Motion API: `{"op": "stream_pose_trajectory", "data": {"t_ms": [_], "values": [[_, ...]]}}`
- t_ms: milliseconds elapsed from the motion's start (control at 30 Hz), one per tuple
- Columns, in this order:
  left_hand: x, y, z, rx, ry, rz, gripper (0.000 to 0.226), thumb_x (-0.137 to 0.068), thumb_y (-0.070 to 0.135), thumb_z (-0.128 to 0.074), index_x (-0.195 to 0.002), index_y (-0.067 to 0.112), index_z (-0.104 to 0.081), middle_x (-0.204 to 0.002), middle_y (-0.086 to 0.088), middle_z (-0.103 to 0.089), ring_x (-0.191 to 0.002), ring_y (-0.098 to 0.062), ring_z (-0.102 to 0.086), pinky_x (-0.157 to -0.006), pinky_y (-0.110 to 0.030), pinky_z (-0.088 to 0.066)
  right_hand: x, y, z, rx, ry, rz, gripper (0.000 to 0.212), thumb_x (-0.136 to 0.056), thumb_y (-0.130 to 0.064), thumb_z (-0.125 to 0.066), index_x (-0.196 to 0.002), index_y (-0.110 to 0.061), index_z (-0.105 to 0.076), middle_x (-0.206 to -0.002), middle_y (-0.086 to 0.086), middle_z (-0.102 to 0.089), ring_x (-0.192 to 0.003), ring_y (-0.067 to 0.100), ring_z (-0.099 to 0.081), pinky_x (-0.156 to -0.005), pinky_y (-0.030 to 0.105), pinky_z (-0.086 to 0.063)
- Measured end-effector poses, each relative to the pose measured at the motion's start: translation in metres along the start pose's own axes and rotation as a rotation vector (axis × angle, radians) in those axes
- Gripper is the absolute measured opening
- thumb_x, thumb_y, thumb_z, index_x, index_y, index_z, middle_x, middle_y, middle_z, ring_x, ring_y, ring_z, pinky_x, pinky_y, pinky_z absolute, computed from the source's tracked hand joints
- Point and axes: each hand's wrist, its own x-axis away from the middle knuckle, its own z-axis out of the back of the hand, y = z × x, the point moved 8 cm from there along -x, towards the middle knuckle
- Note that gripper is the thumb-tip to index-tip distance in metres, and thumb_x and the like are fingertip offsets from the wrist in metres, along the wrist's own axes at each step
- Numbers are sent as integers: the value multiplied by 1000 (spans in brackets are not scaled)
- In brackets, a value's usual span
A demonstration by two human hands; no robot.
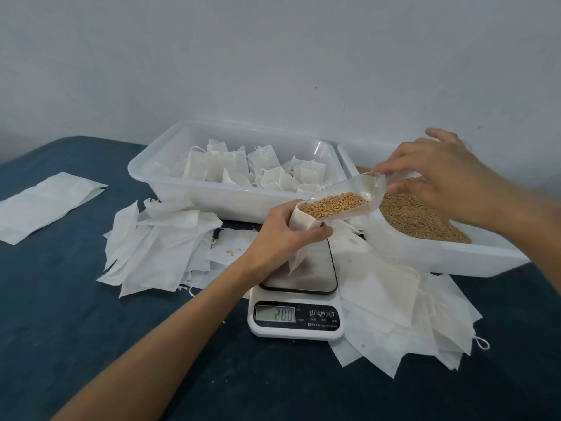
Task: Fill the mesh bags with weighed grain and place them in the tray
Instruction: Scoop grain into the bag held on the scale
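My left hand grips a white mesh bag upright above the scale's steel platform. My right hand pinches the back of a clear plastic scoop loaded with golden grain; the scoop's tip rests at the bag's open mouth. The white kitchen scale reads 20.0 on its display. A white tray behind holds several filled bags. A second tray at the right holds loose grain.
Empty white bags lie in loose piles left of the scale and to its right. A flat stack of white sheets lies at the far left. A dark blue cloth covers the table; a pale wall stands behind.
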Motion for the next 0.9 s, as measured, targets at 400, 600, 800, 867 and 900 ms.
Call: {"op": "stream_pose_trajectory", "data": {"t_ms": [400, 600, 800, 867, 900], "values": [[1, 1, 0, -6, -1, -5, 26, -90, 17, -82, -113, 10, -73, -109, -10, -76, -88, -9, -67, -79, -18, -54, 0, 1, -2, 10, 6, 14, 31, -91, -19, -71, -121, -28, -71, -110, -5, -68, -113, 19, -58, -122, 43, -8], [1, 2, 0, -17, 3, 0, 24, -90, 17, -82, -112, 12, -74, -107, -11, -75, -87, -10, -67, -77, -17, -53, -1, 4, -8, -29, -3, 4, 29, -91, -19, -72, -119, -27, -72, -108, -7, -68, -108, 13, -56, -119, 39, -12], [2, 2, 1, 1, 6, 9, 25, -90, 17, -82, -113, 14, -75, -107, -10, -77, -93, -17, -70, -84, -25, -55, 11, 15, -34, -306, -82, -142, 23, -89, -6, -73, -108, -19, -70, -106, -12, -68, -99, -5, -58, -84, 5, -38], [2, 2, 0, 13, 7, 16, 25, -90, 15, -81, -114, 15, -75, -106, -8, -78, -93, -16, -71, -83, -23, -55, 14, 21, -42, -346, -104, -192, 22, -91, -7, -72, -109, -18, -70, -109, -14, -69, -102, -5, -60, -91, 16, -43], [2, 2, 1, 21, 11, 23, 25, -90, 14, -82, -114, 15, -75, -104, -6, -79, -92, -15, -71, -82, -22, -55, 14, 23, -46, -357, -114, -213, 21, -91, -8, -72, -110, -18, -70, -109, -16, -70, -105, -2, -62, -95, 25, -45]]}}
